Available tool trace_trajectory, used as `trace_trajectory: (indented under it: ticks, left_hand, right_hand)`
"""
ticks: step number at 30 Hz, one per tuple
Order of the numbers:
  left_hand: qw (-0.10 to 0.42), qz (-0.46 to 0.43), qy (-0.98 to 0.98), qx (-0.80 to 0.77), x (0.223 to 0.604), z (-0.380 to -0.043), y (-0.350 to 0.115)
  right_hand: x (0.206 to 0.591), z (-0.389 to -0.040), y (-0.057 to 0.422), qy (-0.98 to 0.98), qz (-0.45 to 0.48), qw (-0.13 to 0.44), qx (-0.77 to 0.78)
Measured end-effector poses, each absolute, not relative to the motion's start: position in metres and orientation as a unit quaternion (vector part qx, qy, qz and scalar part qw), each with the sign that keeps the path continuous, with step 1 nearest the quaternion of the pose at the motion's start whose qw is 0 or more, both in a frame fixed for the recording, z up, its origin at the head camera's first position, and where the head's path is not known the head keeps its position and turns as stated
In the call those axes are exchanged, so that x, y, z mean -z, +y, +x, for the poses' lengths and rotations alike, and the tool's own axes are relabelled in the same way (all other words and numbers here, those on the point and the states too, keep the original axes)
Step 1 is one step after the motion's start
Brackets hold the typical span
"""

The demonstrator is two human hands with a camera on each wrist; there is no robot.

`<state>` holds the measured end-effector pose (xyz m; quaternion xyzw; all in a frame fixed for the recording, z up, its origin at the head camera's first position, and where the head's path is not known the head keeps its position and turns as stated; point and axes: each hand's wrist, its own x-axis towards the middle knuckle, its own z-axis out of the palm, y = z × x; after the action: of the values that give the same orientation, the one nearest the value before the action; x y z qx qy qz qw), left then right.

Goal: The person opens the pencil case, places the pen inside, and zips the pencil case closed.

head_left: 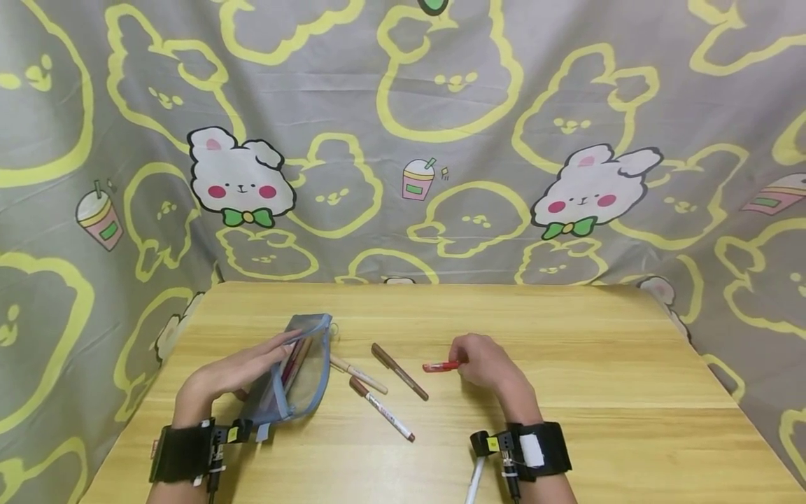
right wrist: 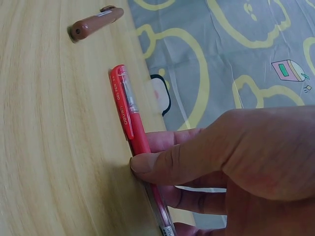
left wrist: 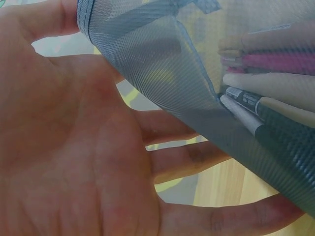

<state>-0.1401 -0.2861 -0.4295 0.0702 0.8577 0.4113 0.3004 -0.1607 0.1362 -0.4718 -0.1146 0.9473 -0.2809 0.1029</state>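
Note:
My left hand (head_left: 238, 371) holds a blue-grey mesh pencil case (head_left: 313, 388), its zipped mouth gaping to the right. In the left wrist view, the thumb is at the case's edge and the fingers pass behind the mesh (left wrist: 142, 64). Several pens (left wrist: 280, 61) show through it, one of them pink. My right hand (head_left: 485, 360) pinches a red gel pen (right wrist: 138, 137) between thumb and fingers, close over the table; its clip end points left in the head view.
Between the hands lie a brown marker (head_left: 401, 372), a white marker with a brown cap (head_left: 383, 410) and a beige pen (head_left: 360, 374) beside the case. A white pen (head_left: 475, 481) lies near my right wrist. A patterned grey curtain (head_left: 352, 91) surrounds the wooden table (head_left: 604, 350).

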Motion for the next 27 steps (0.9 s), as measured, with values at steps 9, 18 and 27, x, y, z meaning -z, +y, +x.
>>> trace_trajectory:
  ticks: [9,18,27]
  left_hand:
    - [0.302,0.073,0.856,-0.413,0.430,-0.139,-0.289]
    - [0.303,0.075,0.856,-0.412,0.428,-0.141,-0.289]
    - [0.303,0.070,0.853,-0.419,0.429,-0.140,-0.289]
  right_hand:
    - [0.471,-0.160,0.134,0.948,-0.114,0.106,0.277]
    - [0.463,-0.159,0.140,0.952,-0.101,0.069,0.280]
    - [0.460,-0.160,0.138,0.952,-0.093,0.042,0.288]
